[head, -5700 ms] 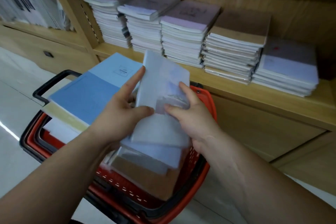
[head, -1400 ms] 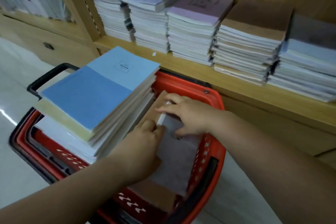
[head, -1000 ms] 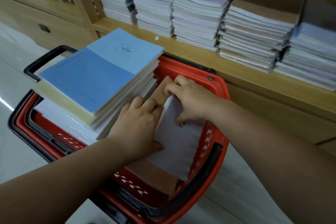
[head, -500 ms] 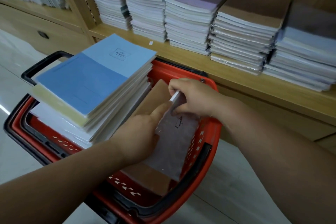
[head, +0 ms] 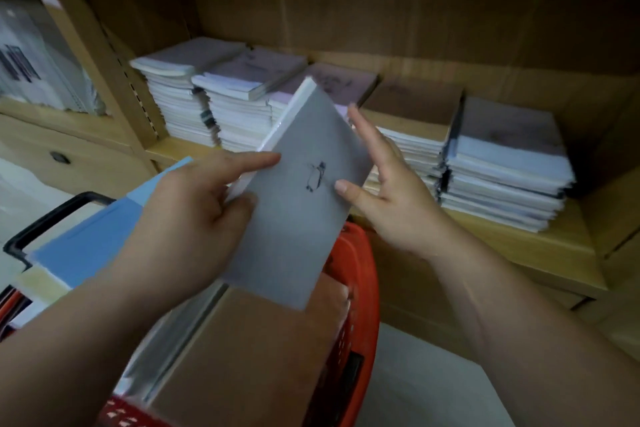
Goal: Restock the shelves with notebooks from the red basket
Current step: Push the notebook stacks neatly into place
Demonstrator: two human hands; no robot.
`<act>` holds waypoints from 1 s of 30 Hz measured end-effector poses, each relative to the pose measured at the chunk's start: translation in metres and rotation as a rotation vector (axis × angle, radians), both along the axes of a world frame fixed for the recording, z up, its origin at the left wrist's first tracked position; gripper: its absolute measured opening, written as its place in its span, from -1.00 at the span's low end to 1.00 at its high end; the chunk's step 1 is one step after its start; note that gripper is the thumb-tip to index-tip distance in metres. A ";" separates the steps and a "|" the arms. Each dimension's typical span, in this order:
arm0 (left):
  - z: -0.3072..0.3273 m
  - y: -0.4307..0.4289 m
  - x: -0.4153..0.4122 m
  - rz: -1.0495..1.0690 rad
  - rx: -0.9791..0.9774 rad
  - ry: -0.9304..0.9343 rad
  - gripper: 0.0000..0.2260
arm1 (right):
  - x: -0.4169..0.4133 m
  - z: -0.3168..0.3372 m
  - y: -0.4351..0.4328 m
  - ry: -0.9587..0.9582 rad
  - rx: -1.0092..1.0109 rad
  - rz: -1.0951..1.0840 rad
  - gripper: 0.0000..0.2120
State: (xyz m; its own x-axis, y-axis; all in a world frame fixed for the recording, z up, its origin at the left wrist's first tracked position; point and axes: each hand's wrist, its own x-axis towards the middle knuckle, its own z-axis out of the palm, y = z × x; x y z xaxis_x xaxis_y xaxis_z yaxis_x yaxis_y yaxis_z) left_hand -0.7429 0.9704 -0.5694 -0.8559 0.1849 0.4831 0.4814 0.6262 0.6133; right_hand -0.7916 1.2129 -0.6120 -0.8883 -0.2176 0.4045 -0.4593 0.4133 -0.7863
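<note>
The wooden shelf (head: pixel 502 246) carries a row of notebook stacks (head: pixel 415 135), and below it stands the red basket (head: pixel 360 274) with a brown notebook (head: pixel 242 357) on top inside. A grey notebook (head: pixel 298 218) is held tilted above the basket, between the hands. The left hand (head: pixel 187 215) grips its left edge, while the right hand (head: pixel 398 204) is spread flat, thumb touching its right edge.

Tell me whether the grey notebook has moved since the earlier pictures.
Yes. The grey notebook has risen out of the red basket, up toward the shelf.
</note>
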 end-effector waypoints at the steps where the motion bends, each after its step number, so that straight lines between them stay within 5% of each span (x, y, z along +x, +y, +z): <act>1: 0.007 0.012 -0.002 -0.027 0.095 -0.034 -0.60 | 0.004 0.004 0.008 -0.001 -0.008 -0.059 -0.21; 6: 0.028 0.093 -0.022 -0.110 0.553 -0.153 -0.62 | 0.017 0.018 0.060 -0.206 -0.561 -0.146 -0.24; 12: 0.022 0.186 -0.071 -0.184 0.734 -0.354 -0.65 | 0.028 0.034 0.127 -0.225 -0.632 -0.357 -0.51; 17: 0.005 0.247 -0.090 -0.278 0.431 -0.453 -0.55 | 0.024 0.036 0.185 -0.106 -0.599 -0.692 -0.69; 22: -0.025 0.263 -0.089 -0.259 -0.124 -0.247 -0.53 | 0.009 0.018 0.205 -0.175 -0.586 -0.813 -0.58; 26: -0.032 0.261 -0.092 -0.282 -0.268 -0.089 -0.53 | 0.006 0.012 0.200 -0.084 -0.613 -0.846 -0.54; 30: -0.029 0.265 -0.103 -0.176 -0.617 0.147 -0.55 | 0.015 0.002 0.198 -0.112 -0.217 -0.793 -0.32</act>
